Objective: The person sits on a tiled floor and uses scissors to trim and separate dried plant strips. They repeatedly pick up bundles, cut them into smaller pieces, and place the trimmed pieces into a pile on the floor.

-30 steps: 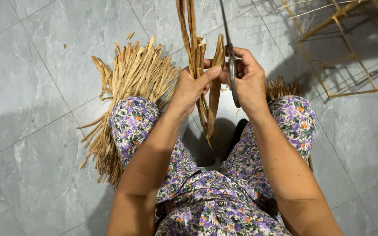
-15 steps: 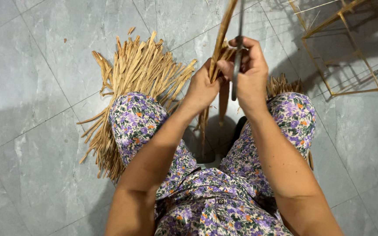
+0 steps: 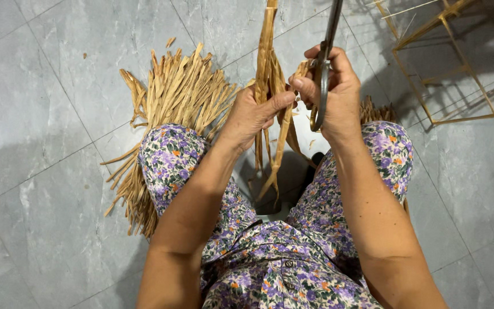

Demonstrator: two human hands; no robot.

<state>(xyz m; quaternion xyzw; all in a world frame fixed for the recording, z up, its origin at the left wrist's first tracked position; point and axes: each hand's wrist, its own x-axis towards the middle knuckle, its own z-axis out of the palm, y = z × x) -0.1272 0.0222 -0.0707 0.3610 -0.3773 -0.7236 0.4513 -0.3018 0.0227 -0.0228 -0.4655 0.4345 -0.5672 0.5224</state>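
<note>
While I sit over the grey floor, both hands meet at top centre of the frame, w/ dried strips between them.

My left hand (image 3: 253, 114) is closed round a bunch of strips (image 3: 270, 68), thumb pressed across to pin them so they stand upright & don't fan out; loose ends hang down between my knees. My right hand (image 3: 335, 94) is curled shut on the scissors (image 3: 322, 68), fingers thru the loop handle, blades pointing up out of frame, just beside the strips, so close enough to reach them. A pile (image 3: 172, 109) of the same strips lies at upper left, by my left knee, w/in easy reach. A thin stick frame (image 3: 453, 63) sits at upper right, well apart.
</note>
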